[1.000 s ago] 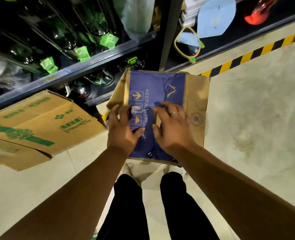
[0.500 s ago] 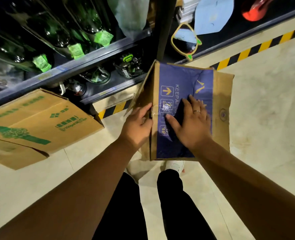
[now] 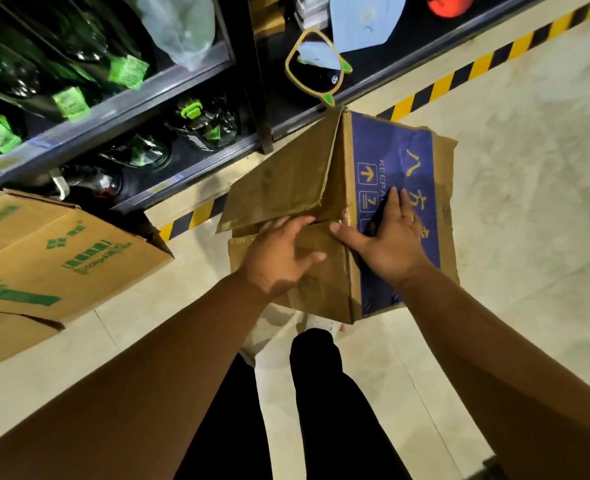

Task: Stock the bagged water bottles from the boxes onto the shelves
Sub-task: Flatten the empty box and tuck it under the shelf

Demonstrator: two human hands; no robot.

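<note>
Far left: a brown cardboard carton with green print (image 3: 44, 258) lay tilted on the floor, below the shelf edge.
Stock: dark green bagged water bottles with bright green tags (image 3: 79, 53) lay on both tiers of the grey metal shelves (image 3: 124, 114). Neither hand held one.
Left hand: the left hand (image 3: 279, 254) was on the plain brown lower flap (image 3: 321, 289). Its fingers appeared curled over the flap's edge at the seam, thumb along the face.
Upper flap: the upper flap (image 3: 279, 188) stood partly lifted. Box contents were hidden.
Right hand: the right hand (image 3: 390, 244) was spread flat on the blue printed face of the brown-and-blue cardboard box (image 3: 401, 161), thumb across the corner.
Box: it appeared held on its side, clear of the floor, near the lower shelf.
Risk: the flat right palm could lose purchase, and the box would then slip or spill through the loosened flaps.
Risk, second: a swing of the box corner could knock the shelved bottles.
Surface: pale glossy floor (image 3: 529, 202) with a yellow-and-black hazard stripe (image 3: 460, 77) along the shelf base.
Room: dim stockroom aisle.
</note>
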